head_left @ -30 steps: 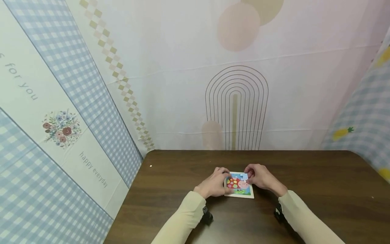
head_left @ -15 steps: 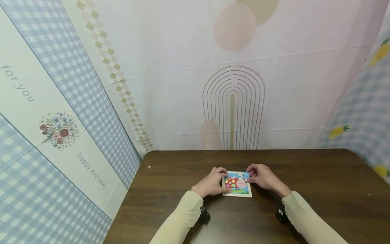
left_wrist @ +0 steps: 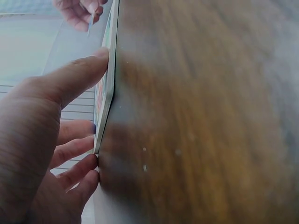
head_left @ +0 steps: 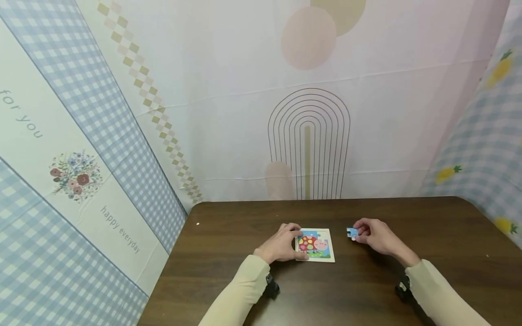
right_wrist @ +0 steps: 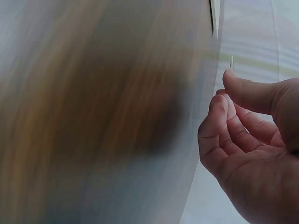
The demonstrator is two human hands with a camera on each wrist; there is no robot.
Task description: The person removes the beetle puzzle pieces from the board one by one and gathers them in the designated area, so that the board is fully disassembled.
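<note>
Clearly, in the head view, the puzzle board (head_left: 315,246) lies flat on the brown table (head_left: 334,294), and its upper right part shows a pale gap. The left hand (head_left: 281,245) is spread around the board's left side and holds it between thumb and fingers. The right hand (head_left: 377,236) pinches a blue puzzle piece (head_left: 351,233) to the right of the board, apart from it.

In the left wrist view, the left thumb touches the board near one edge, and the fingers are bent slightly at another. Behind, the right hand holds the piece.

In the right wrist view, the right thumb and forefinger are nearly closed together; the piece appears as a thin line above them. The table is blurred there.
</note>
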